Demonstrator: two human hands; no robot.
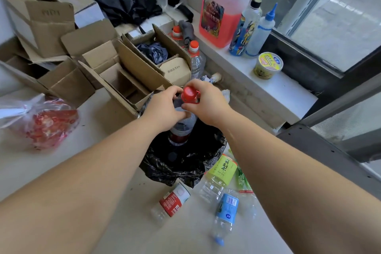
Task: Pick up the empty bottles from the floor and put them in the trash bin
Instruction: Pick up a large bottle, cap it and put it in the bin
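Head view shows both hands closed on one large clear bottle (182,128) standing upright in the mouth of the trash bin (165,167), which is lined with a black bag. The right hand (204,101) has its grip pinching the red cap (189,94) between thumb and fingers, while the left hand (162,107) wraps the bottle's shoulder just below the cap, fingers pressed against the plastic.

The bottle looks too tall to drop in freely; its lower half sits among other things in the bag, so it could stay propped up and topple out once let go. Pushing down on the cap could tilt the light bin or drag the loose bag off its rim. A grip on the cap alone may slip if the cap turns.

On the floor just beside the bin, four more bottles lie on their sides: one with a red label (171,202), one with a yellow-green label (220,173), one with a blue label (224,212) and one with a green label (243,179). A tipping bin would land among them. Cardboard boxes (115,68) crowd the far side, leaving little room to steady it.
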